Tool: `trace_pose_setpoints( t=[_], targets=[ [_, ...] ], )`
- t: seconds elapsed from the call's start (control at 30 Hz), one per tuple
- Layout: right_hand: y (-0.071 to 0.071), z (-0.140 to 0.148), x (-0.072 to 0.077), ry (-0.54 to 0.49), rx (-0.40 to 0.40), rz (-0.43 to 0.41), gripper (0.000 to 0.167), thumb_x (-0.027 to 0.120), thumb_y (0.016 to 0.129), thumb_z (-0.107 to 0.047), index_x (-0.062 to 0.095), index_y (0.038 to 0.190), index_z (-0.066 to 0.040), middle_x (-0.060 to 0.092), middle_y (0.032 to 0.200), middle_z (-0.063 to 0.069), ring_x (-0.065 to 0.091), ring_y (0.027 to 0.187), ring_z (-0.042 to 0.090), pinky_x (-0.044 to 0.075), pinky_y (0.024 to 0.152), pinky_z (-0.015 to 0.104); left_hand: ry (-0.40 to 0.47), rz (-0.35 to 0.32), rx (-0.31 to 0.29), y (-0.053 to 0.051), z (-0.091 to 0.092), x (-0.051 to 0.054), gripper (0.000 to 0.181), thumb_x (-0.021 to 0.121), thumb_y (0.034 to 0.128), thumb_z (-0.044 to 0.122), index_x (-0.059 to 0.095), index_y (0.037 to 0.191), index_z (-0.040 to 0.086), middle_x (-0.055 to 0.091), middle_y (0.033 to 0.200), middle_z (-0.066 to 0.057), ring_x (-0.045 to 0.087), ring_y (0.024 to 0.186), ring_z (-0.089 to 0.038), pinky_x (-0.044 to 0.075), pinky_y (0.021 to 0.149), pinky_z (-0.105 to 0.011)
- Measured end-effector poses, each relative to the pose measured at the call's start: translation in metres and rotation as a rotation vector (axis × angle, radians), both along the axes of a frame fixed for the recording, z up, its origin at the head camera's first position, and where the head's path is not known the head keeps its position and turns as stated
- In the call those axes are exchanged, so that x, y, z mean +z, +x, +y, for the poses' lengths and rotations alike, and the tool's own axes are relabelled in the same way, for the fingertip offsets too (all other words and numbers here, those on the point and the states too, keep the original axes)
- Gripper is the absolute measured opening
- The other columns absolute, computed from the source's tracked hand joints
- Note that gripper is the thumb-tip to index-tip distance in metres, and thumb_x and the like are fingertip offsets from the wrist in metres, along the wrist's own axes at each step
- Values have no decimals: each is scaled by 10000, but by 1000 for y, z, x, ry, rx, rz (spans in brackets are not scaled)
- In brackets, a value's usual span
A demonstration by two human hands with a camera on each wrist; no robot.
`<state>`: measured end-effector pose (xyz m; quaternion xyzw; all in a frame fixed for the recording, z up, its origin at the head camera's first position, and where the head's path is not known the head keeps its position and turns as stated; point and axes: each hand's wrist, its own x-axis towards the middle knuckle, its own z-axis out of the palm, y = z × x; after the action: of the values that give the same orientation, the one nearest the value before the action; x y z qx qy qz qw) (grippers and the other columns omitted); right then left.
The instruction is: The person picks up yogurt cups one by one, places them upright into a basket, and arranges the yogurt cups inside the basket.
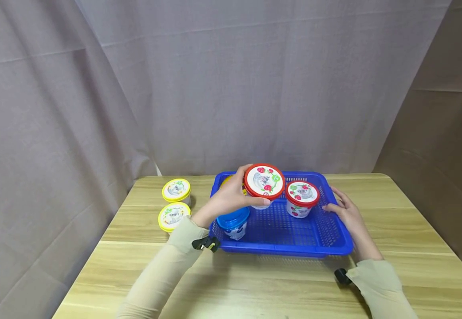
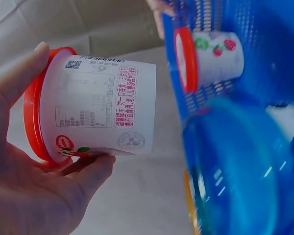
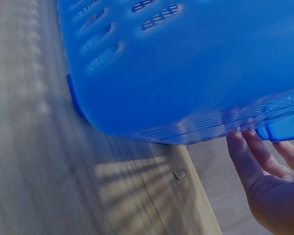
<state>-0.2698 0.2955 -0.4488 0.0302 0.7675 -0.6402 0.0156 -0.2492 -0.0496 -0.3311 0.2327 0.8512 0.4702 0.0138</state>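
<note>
My left hand (image 1: pixel 231 195) grips a red-lidded cup (image 1: pixel 264 180) with strawberries on its lid, held above the blue plastic basket (image 1: pixel 279 249). In the left wrist view, thumb and fingers close round the lid rim, and printed text shows on the cup's (image 2: pixel 103 105) white side. My right hand (image 1: pixel 348 215) holds the basket's right rim, the thumb over the edge. From the right wrist, its fingers (image 3: pixel 245 161) touch the basket's outer wall. Inside the basket stand another red-lidded cup (image 1: pixel 302 195) at the right and a blue-lidded cup (image 1: pixel 234 219) at the left; something yellow is mostly hidden behind my left hand.
Two yellow-lidded cups (image 1: pixel 176 190) stand on the wooden table (image 1: pixel 135 266) left of the basket, the nearer one partly covered by my left sleeve. A grey curtain (image 1: pixel 231 88) hangs behind the table, and a brown cloth (image 1: pixel 442 146) hangs at the right.
</note>
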Motion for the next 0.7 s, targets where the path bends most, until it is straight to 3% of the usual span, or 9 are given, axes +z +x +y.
trace_pose_setpoints(
  t=[0.23,0.33,0.43,0.7],
  targets=[
    [0,1,0,-7,-6,3,816,642,959,-204,175,1627,-178,393,1530,262,639,850,15,580,741,273,-27,-34,-101,6,17,-16,1007,898,761,353,301,1537,120,532,1346,-1,549,1149,-129,509,966,-303],
    [0,3,0,-25,-10,6,822,659,950,-194,191,1625,-180,534,1416,130,655,849,32,584,740,282,-46,-30,-125,7,25,-23,1004,903,756,353,312,1531,111,532,1331,-3,557,1128,-118,500,958,-266],
    [-1,3,-1,-39,-11,6,829,671,944,-193,198,1625,-183,579,1291,-22,663,849,46,588,738,294,-66,-26,-139,8,31,-29,997,907,750,357,325,1520,109,533,1314,6,557,1113,-102,494,961,-256],
    [0,2,1,-24,-12,11,834,667,947,-186,184,1626,-167,596,1245,-43,668,828,60,593,720,307,-113,-30,-165,7,45,-46,982,910,742,371,343,1495,96,546,1282,17,560,1086,-76,482,967,-247]
  ],
)
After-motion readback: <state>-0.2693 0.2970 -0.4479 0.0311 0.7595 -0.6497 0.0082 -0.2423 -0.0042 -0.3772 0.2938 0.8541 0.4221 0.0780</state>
